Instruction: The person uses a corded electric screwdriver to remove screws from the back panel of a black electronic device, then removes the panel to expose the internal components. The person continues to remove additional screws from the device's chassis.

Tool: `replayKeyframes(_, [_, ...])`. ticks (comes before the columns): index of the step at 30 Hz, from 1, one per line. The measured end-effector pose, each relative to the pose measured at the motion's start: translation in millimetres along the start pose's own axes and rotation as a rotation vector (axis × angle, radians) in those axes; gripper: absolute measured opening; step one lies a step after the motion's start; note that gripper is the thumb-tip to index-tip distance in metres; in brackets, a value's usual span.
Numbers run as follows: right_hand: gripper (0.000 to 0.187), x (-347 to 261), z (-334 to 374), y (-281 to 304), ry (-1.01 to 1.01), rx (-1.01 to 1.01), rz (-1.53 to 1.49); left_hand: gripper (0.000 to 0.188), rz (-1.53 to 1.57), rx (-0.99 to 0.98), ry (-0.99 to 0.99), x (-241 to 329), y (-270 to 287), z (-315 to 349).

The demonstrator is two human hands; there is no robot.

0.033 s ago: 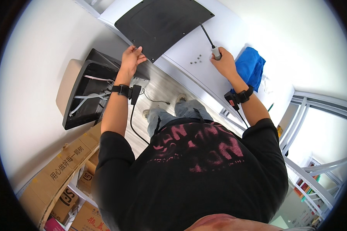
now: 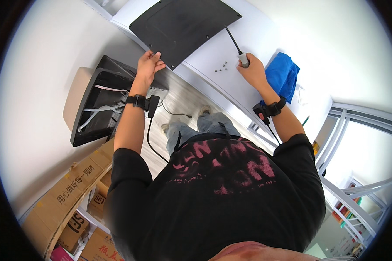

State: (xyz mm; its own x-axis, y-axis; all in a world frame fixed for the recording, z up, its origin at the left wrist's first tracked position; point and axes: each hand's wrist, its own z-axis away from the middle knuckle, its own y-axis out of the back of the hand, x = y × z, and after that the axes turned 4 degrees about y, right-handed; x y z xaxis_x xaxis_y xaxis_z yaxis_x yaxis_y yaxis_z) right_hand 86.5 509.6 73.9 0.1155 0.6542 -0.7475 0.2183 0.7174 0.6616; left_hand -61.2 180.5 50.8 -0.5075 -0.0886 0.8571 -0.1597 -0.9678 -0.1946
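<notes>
A flat black panel [image 2: 185, 30] with small screw holes along its edges lies on the white table, its near corner sticking out past the table's edge. My left hand [image 2: 150, 66] pinches the panel's left edge near that corner. In my right hand [image 2: 253, 69] is a screwdriver [image 2: 244, 60] with a grey handle and a long dark shaft. The shaft slants up and left, and its tip is at the panel's right edge; whether it touches is hard to tell. Several small screws [image 2: 221, 70] lie loose on the table between the panel and my right hand.
A blue cloth or bag [image 2: 282, 75] lies right of my right hand. At the left stands a black open-backed housing [image 2: 101, 102] with white cables. Cardboard boxes [image 2: 72, 187] fill the lower left. A cable [image 2: 150, 138] hangs from my left wrist strap. White metal railings [image 2: 342, 130] stand at the right.
</notes>
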Motion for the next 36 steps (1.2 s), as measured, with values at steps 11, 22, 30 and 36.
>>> replayKeyframes(11, [0.02,-1,4,-5,-0.008,-0.012,-0.009,0.05,-0.209,0.189,-0.131,15,-36,-10])
replayKeyframes(22, [0.02,-3,7,-9,-0.015,0.003,-0.014,0.056,-0.335,0.26,-0.228,9,-42,-31])
replayKeyframes(30, [0.022,-6,4,-13,-0.013,0.02,0.012,0.059,-0.335,0.211,-0.227,6,-38,-33])
replayKeyframes(36, [0.022,-10,5,-9,-0.059,-0.035,-0.013,0.058,-0.323,0.079,-0.268,6,-21,-12])
